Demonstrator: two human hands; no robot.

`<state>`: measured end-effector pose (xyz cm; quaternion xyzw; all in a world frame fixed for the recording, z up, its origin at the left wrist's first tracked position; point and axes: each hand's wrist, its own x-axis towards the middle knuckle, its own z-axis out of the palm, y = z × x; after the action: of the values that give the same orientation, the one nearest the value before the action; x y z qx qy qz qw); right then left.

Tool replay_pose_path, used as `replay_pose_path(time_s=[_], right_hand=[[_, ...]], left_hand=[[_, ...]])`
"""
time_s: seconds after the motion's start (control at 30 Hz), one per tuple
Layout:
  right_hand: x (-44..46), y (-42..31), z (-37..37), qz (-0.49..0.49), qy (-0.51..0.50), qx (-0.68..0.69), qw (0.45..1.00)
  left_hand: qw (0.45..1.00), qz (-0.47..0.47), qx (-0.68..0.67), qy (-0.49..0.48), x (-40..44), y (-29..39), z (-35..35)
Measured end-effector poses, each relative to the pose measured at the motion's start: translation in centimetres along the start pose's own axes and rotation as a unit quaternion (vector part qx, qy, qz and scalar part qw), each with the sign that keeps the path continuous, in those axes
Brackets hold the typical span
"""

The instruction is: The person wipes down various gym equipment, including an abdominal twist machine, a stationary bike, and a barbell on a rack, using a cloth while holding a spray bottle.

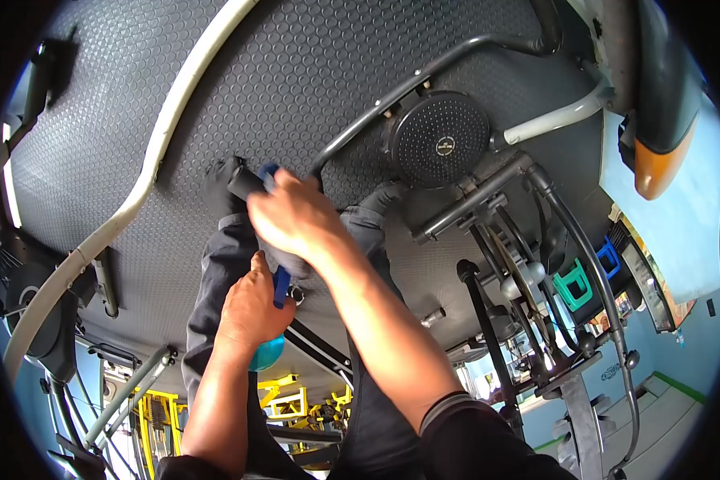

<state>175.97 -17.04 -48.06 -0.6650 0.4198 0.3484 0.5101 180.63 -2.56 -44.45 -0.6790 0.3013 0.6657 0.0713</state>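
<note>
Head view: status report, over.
Right hand, blurred, closed around black cylindrical bar. Left hand at narrow blue strip. Right hand hides part of bar.

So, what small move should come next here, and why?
Perhaps steady the right hand at the dark cylinder before shifting the left hand: the right hand is blurred, its hold hard to judge, while the left hand is at a blue piece lower in the frame.

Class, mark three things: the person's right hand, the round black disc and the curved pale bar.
Right hand (294, 214): head view, on its back.
Round black disc (440, 138): head view, on its dotted face.
Curved pale bar (154, 156): head view, on its middle stretch.
</note>
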Motion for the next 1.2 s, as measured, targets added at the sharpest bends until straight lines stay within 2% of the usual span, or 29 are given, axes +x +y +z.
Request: replay_pose_path(time_s=[0.03,0.1,0.13,0.23,0.37,0.47,0.53,0.57,0.63,0.7,0.8,0.83,0.9,0.93,0.97,1.03,1.1,1.13,1.17,1.2], right_hand=[[0.8,-1.1,-0.4,-0.086,-0.032,-0.060,0.994],[3.2,-3.7,1.0,-0.065,0.019,-0.058,0.996],[2.6,-4.7,0.7,0.105,0.062,0.187,0.975],[0.0,-3.0,1.8,0.032,0.090,0.167,0.981],[-2.4,2.9,3.1,0.111,0.057,0.107,0.986],[-0.8,1.1,2.6,0.121,0.058,0.080,0.988],[1.1,-3.2,2.3,0.053,0.108,0.099,0.988],[1.9,-5.6,1.5,0.059,0.102,0.104,0.987],[3.7,-8.0,1.5,0.053,0.118,0.071,0.989],[3.4,-7.7,2.0,0.022,0.148,0.058,0.987],[0.2,-3.7,5.8,-0.137,0.251,-0.092,0.954],[-0.2,-0.8,7.1,-0.225,0.306,-0.100,0.920],[-1.2,3.8,8.3,-0.261,0.362,-0.129,0.886],[-1.0,6.7,9.3,-0.318,0.410,-0.123,0.846],[-1.7,8.4,9.7,-0.313,0.396,-0.126,0.854],[-2.5,7.5,8.8,-0.229,0.413,-0.043,0.881],[-3.3,6.8,6.5,-0.025,0.315,0.037,0.948],[-2.8,7.4,5.9,0.043,0.255,0.263,0.929],[-3.3,8.0,4.9,-0.058,0.333,0.045,0.940],[-3.0,7.5,4.6,-0.073,0.279,0.017,0.957]], left_hand=[[0.999,-0.006,0.029,-0.031,-0.1,-0.1,0.2],[0.999,0.025,0.013,-0.024,-0.2,-0.4,1.1],[0.999,0.028,0.002,-0.030,-0.2,-0.2,1.2],[0.993,0.119,0.001,-0.002,0.4,-1.3,3.5],[0.997,0.019,0.027,-0.073,-0.6,1.4,0.6],[0.994,0.015,0.027,-0.108,-0.8,1.2,0.9],[0.992,0.041,0.042,-0.110,-1.1,0.4,2.2],[0.991,0.032,0.031,-0.125,-0.9,0.1,2.9],[0.991,0.114,-0.028,-0.063,-1.4,-1.0,3.2],[0.989,0.137,-0.052,-0.038,-0.8,-2.1,5.2],[0.991,0.115,-0.034,-0.053,-0.6,-1.6,4.5],[0.989,0.063,-0.032,-0.128,-1.1,-0.3,1.5],[0.991,-0.001,0.005,-0.132,-1.2,0.5,0.3],[0.993,0.034,0.007,-0.110,-1.3,0.1,0.6],[0.993,0.034,0.005,-0.111,-1.4,0.2,0.2],[0.987,0.015,-0.004,-0.161,-1.5,0.5,-1.0],[0.987,0.018,-0.004,-0.160,-1.7,0.1,-1.0],[0.988,0.022,-0.001,-0.155,-1.7,0.0,-1.0],[0.987,0.022,-0.003,-0.156,-1.7,-0.1,-1.1],[0.987,0.021,0.000,-0.162,-1.7,-0.1,-1.2]])
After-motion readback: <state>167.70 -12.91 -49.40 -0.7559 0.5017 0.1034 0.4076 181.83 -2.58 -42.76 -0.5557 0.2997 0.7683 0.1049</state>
